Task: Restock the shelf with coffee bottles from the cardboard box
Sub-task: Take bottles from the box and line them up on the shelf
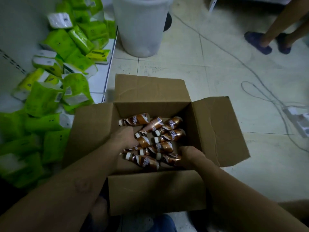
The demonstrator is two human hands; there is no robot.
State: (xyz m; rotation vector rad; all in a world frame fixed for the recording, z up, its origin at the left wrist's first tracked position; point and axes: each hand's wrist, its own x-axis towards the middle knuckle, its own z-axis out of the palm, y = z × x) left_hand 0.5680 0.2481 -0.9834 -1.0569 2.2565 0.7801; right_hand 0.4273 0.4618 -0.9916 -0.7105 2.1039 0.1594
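Note:
An open cardboard box (pixel 215 131) sits on the tiled floor in front of me. Several brown coffee bottles (pixel 170 124) with white caps lie on their sides inside it. My left hand (pixel 124 137) reaches down into the left part of the box and its fingers close around a coffee bottle (pixel 143 142). Near the box's front right, my right hand (pixel 190 157) grips another coffee bottle (pixel 170 159). The low white shelf (pixel 100 81) runs along the left.
Green and white tissue packs (pixel 73 39) lie heaped on the shelf and spill toward the box. A white bucket (pixel 142 25) stands beyond the box. Another person's feet in dark slippers (pixel 257 42) stand at the back right. Cables and a power strip (pixel 299 121) lie on the floor at right.

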